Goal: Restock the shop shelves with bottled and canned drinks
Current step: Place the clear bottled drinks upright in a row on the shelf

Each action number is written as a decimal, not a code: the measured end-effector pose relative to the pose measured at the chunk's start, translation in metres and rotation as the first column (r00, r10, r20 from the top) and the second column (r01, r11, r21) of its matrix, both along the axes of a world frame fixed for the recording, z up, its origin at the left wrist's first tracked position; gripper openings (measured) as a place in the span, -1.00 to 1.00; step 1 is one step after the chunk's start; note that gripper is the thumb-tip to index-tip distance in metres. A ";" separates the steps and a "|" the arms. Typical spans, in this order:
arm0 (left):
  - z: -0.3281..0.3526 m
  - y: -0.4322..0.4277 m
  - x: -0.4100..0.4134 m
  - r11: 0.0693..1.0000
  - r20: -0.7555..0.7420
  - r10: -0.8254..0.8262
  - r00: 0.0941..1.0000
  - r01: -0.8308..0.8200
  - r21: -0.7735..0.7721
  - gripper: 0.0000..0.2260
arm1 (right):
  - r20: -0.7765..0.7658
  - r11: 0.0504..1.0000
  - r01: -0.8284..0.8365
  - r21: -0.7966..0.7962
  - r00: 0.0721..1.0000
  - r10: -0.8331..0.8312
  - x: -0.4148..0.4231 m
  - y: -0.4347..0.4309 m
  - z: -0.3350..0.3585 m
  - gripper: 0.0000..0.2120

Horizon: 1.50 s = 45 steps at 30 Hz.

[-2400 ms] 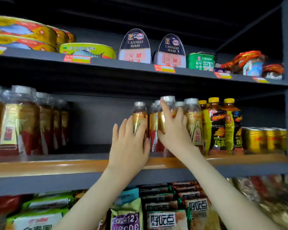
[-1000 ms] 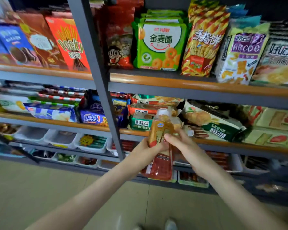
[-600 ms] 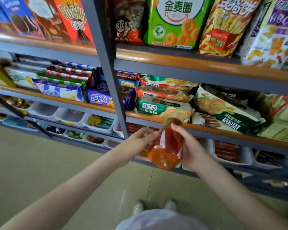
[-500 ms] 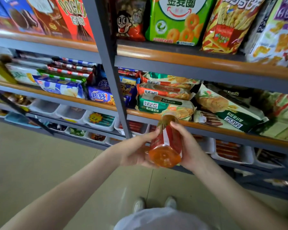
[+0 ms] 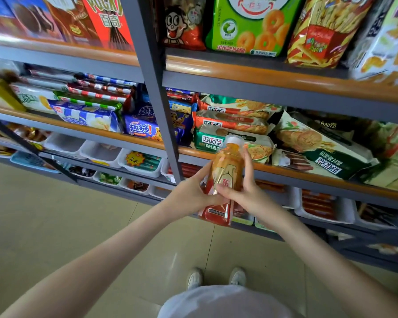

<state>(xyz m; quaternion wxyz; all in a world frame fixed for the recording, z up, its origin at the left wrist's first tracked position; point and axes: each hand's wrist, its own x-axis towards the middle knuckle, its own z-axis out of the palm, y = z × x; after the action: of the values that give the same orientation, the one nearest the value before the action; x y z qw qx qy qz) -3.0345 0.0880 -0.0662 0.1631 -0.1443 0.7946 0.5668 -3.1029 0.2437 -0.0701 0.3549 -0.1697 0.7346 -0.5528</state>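
Observation:
A bottled drink point(image 5: 225, 171) with amber liquid, a white cap and a gold and red label stands nearly upright in front of me, cap leaning slightly away. My left hand point(image 5: 189, 196) grips its lower left side. My right hand point(image 5: 246, 189) wraps around its right side, thumb across the label. Both hands hold it in the air in front of the snack shelves, above the floor. The drinks shelf is out of view.
A grey shelf upright point(image 5: 156, 88) rises just left of the bottle. Biscuit packs point(image 5: 230, 125) fill the shelf behind it, snack bags point(image 5: 251, 26) the shelf above, white bins point(image 5: 143, 164) the lower shelf. Beige tiled floor point(image 5: 55, 226) and my shoes point(image 5: 216, 276) lie below.
The bottle has turned from bottom-toward-me to nearly upright, and both hands shifted their hold on it. Earlier still, I took it from the drinks shelf and looked down.

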 end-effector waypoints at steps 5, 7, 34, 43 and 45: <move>0.008 -0.007 0.004 0.998 -0.122 -0.057 0.991 0.053 -0.032 -0.13 | -0.191 0.974 0.024 -0.226 0.979 -0.068 0.003 0.003 0.004 0.01; 0.016 -0.014 0.004 0.996 -0.154 -0.086 0.984 0.090 0.021 -0.11 | -0.216 0.961 0.002 -0.278 0.974 -0.065 0.003 0.006 0.011 -0.02; 0.389 -0.062 -0.149 0.521 -0.823 -0.567 -0.033 -0.788 -0.327 -0.52 | -0.765 0.911 -0.109 -0.399 -0.508 -0.396 -0.104 0.013 0.398 -0.06; 0.422 -0.081 -0.210 0.121 -0.723 -0.656 0.218 -0.914 -0.386 -0.36 | -0.978 0.997 0.070 -0.022 -0.209 -0.007 -0.181 0.020 0.451 0.06; 0.421 -0.084 -0.220 0.087 -0.697 -0.679 0.232 -0.917 -0.390 -0.36 | -0.996 0.995 0.097 0.003 -0.088 0.012 -0.205 0.014 0.452 0.09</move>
<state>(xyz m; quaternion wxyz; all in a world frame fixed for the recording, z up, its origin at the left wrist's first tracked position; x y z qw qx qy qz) -3.2542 0.0045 0.3548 -0.5854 0.0616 0.7891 -0.1753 -3.3074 0.2577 0.3818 -0.3134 -0.4856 0.7825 -0.2319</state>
